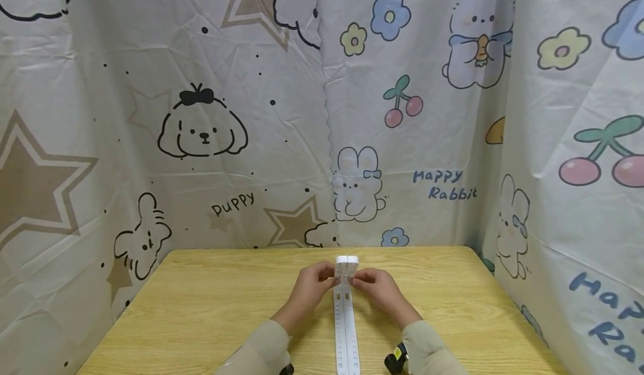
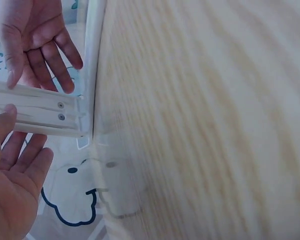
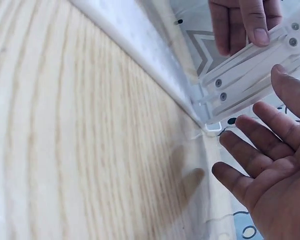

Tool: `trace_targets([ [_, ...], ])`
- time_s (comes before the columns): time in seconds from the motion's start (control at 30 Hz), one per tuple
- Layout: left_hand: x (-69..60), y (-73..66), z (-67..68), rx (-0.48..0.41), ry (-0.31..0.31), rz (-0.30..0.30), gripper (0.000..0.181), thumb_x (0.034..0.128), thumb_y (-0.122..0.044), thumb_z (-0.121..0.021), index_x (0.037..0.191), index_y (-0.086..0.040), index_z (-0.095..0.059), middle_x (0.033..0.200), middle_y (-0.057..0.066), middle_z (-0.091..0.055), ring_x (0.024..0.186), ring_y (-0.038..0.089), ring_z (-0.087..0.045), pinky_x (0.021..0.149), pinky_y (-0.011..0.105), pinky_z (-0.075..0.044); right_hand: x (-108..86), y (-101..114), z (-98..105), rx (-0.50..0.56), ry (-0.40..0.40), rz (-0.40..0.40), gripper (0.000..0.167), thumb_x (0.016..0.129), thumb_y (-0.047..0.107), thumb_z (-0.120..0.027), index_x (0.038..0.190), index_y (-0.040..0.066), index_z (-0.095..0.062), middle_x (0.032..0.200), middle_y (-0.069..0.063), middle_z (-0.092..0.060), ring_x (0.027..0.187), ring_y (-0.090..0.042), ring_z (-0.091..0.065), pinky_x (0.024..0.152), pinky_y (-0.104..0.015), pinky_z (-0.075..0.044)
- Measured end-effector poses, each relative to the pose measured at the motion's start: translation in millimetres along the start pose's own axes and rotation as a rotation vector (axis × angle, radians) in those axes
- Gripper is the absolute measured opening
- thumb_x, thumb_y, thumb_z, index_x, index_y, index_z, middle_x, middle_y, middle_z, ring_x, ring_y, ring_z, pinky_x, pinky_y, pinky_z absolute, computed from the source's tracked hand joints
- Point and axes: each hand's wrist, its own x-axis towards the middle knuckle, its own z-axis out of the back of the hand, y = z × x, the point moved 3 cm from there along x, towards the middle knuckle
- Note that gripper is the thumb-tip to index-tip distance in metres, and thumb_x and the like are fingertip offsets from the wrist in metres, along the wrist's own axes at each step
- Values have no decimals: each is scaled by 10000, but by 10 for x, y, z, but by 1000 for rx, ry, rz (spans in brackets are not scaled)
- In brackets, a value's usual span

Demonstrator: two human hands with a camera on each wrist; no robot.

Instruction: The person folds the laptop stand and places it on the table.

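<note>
A white plastic folding stand (image 1: 346,330) stands in the middle of the table, its two long notched bars side by side and pointing toward me. At its far end an upright part (image 2: 45,111) rises, with small screws on its face. My left hand (image 1: 314,288) holds the upright's left edge, thumb on the near face and fingers behind. From the other side my right hand (image 1: 382,294) holds the right edge, its thumb (image 3: 287,87) against the face and the other fingers spread behind. Parts of the fingers are hidden by the upright.
The wooden table (image 1: 226,291) extends on both sides of the stand. A printed curtain (image 1: 282,140) hangs behind the table's far edge and along its sides. Black wrist gear (image 1: 396,359) shows by the right sleeve.
</note>
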Motion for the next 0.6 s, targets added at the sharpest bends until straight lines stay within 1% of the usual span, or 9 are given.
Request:
trace_targets([
  [0.07, -11, 3, 6, -43, 2, 16, 107, 940, -154, -755, 1044, -178, -751, 1056, -52, -773, 998, 127, -711, 908, 345, -599, -11, 18, 7, 23, 3, -5, 248, 959, 368, -726, 1088, 160, -767, 1112, 28, -755, 1110, -181, -656, 1029, -482, -519],
  [0.13, -31, 2, 17, -76, 8, 25, 103, 954, -179, -742, 1056, -175, -756, 1062, -50, -771, 995, 130, -716, 894, 327, -604, -20, 35, 9, 44, 9, 1, 273, 962, 380, -720, 1113, 156, -765, 1139, 20, -753, 1136, -197, -657, 1038, -491, -519],
  [0.23, -64, -21, 43, -97, 19, 35, 132, 977, -216, -715, 1098, -191, -760, 1089, -61, -765, 1041, 137, -711, 938, 337, -595, -36, 56, 12, 72, 25, 18, 321, 968, 412, -704, 1160, 161, -756, 1190, 12, -744, 1182, -230, -651, 1060, -510, -507],
  [0.37, -100, -65, 62, -100, 34, 41, 193, 1001, -248, -678, 1167, -190, -757, 1140, -62, -758, 1119, 158, -692, 992, 387, -578, -66, 79, 25, 102, 35, 41, 342, 971, 433, -690, 1196, 183, -746, 1229, 19, -733, 1227, -246, -637, 1083, -515, -497],
  [0.47, -116, -94, 66, -117, 51, 48, 246, 1008, -276, -665, 1215, -173, -749, 1186, -51, -750, 1175, 173, -674, 1024, 406, -560, -88, 104, 39, 122, 32, 61, 323, 982, 404, -682, 1201, 176, -747, 1235, 6, -733, 1229, -250, -639, 1081, -512, -501],
  [0.6, -130, -128, 83, -164, 78, 47, 291, 1005, -296, -666, 1244, -148, -740, 1225, -16, -741, 1209, 195, -662, 1050, 417, -544, -125, 170, 73, 126, 44, 88, 273, 1014, 308, -658, 1217, 147, -743, 1245, -30, -730, 1225, -262, -643, 1071, -511, -510],
])
